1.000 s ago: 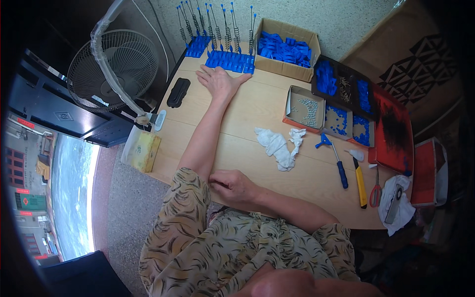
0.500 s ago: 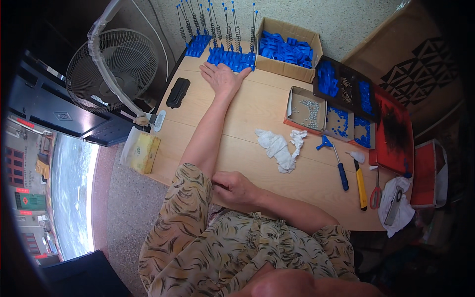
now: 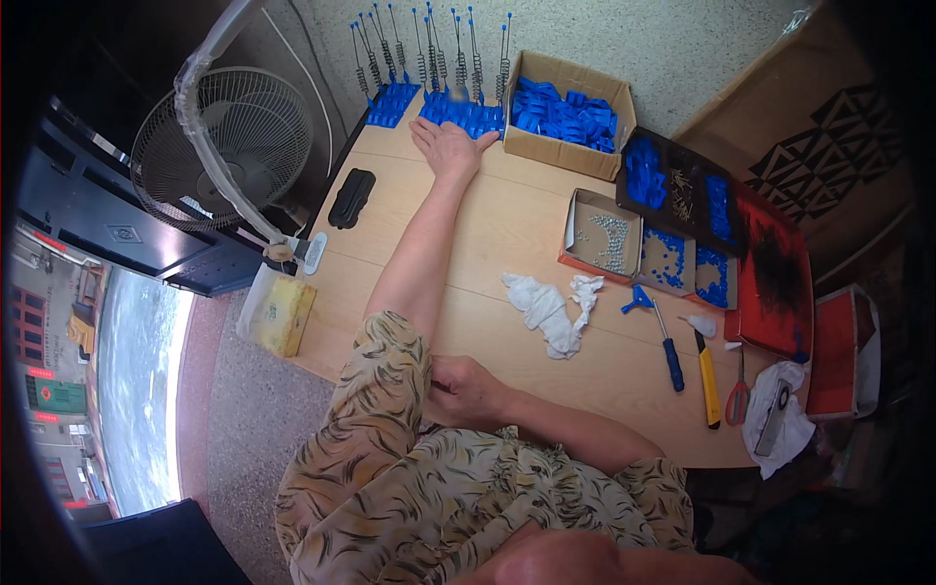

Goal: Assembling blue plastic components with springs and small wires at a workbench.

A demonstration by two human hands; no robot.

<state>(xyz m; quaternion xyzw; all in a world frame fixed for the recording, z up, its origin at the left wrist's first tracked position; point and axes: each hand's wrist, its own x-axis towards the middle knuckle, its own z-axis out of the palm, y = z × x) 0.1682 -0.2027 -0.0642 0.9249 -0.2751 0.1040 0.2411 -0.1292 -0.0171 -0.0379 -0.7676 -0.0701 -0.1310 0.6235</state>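
Blue spring-topped bases (image 3: pixel 458 109) line our table's (image 3: pixel 507 224) far edge; our left hand (image 3: pixel 447 146) lies flat, fingers spread, touching them. Our right hand (image 3: pixel 466 388) rests loosely curled, empty, near one white rag (image 3: pixel 551 307).

White rag (image 3: pixel 549 308), blue-handled screwdriver (image 3: pixel 667 347), yellow knife (image 3: pixel 708 384).

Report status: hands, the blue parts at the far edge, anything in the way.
Left hand flat, open, touching the row of blue spring-rod parts. Right hand at near table edge, grip unclear. White rag mid-table, off the reach line.
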